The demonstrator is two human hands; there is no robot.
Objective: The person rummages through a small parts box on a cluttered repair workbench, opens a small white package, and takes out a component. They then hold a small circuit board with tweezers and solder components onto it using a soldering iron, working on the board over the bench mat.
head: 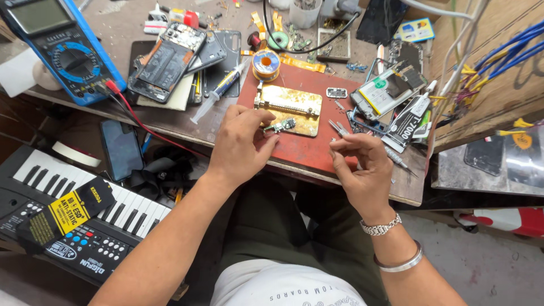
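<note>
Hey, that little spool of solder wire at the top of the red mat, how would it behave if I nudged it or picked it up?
The solder spool lies flat on its flange, so a nudge would probably slide it rather than roll it. Tipped on edge, its round shape would likely roll off the red mat. It looks small, though wound metal wire probably makes it heavy for its size.

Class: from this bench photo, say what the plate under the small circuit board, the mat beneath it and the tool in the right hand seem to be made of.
Plate: metal, probably brass-toned, with a dull golden sheen. Mat: likely rubber or silicone, matte red-brown and scuffed. Tweezers in the right hand: steel by their thin, silvery, shiny tips. The left hand holds the circuit board.
</note>
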